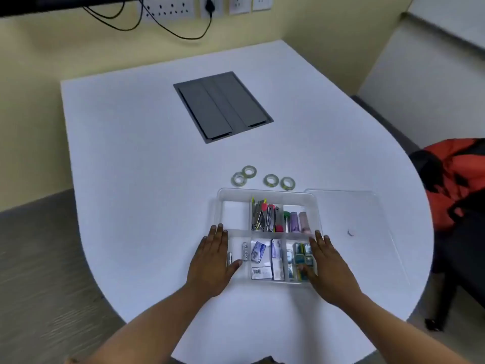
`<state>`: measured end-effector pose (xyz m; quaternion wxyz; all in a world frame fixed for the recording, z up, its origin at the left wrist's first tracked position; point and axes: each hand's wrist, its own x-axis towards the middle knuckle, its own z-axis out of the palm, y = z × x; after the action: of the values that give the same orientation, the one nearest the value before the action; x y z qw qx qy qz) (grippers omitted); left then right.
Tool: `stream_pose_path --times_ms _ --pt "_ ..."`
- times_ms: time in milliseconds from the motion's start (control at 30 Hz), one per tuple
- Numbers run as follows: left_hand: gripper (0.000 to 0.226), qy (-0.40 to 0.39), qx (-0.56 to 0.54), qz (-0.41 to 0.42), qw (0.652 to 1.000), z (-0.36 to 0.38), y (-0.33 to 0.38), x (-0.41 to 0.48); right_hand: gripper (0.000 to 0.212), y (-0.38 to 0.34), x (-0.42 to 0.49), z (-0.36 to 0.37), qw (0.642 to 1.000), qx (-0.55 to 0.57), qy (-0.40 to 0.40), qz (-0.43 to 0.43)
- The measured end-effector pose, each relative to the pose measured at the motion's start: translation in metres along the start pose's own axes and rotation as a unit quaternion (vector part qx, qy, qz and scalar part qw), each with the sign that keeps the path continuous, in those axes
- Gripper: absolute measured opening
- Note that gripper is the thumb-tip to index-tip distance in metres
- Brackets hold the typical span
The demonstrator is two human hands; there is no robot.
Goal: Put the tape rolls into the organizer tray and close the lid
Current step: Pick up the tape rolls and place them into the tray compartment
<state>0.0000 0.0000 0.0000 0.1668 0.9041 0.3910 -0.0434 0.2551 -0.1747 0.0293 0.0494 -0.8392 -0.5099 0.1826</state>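
Observation:
A clear plastic organizer tray (265, 193) sits near the front of the white table, split into compartments holding batteries, small boxes, clips and markers; its far-left compartment is empty. Several clear tape rolls (271, 179) lie on the table just behind the tray, two touching at the left (244, 175) and two at the right (287, 183). The clear lid (367, 232) lies flat to the right of the tray. My left hand (214, 261) rests flat against the tray's left side, fingers apart. My right hand (328, 266) presses the tray's right side the same way.
A grey cable hatch (223, 106) is set into the table farther back. An orange and black bag (456, 177) sits on a chair past the table's right edge. Wall sockets and black cables (170, 30) hang at the back wall.

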Motion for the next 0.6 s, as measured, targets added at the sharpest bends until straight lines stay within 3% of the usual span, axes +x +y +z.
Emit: stream_pose_path --times_ms 67,200,400,467,600 --pt "0.082 0.0 -0.002 -0.008 1.0 -0.005 0.003 0.0 0.078 0.006 0.0 0.005 0.999 0.05 -0.007 0.021" --pt "0.084 -0.003 0.006 -0.023 1.0 -0.014 0.001 -0.003 0.078 0.01 0.0 0.022 0.999 0.04 -0.007 0.0" --pt "0.109 0.037 -0.022 -0.105 0.994 -0.023 -0.015 0.001 0.072 0.015 -0.002 0.023 0.997 0.079 0.015 -0.019" --pt "0.103 0.039 -0.033 -0.135 0.989 -0.024 -0.029 0.01 0.071 0.014 -0.003 0.02 0.995 0.094 0.027 -0.024" --pt "0.069 0.029 -0.026 -0.157 0.987 -0.026 -0.054 0.039 0.068 0.005 0.006 -0.002 0.987 0.145 0.057 -0.05"
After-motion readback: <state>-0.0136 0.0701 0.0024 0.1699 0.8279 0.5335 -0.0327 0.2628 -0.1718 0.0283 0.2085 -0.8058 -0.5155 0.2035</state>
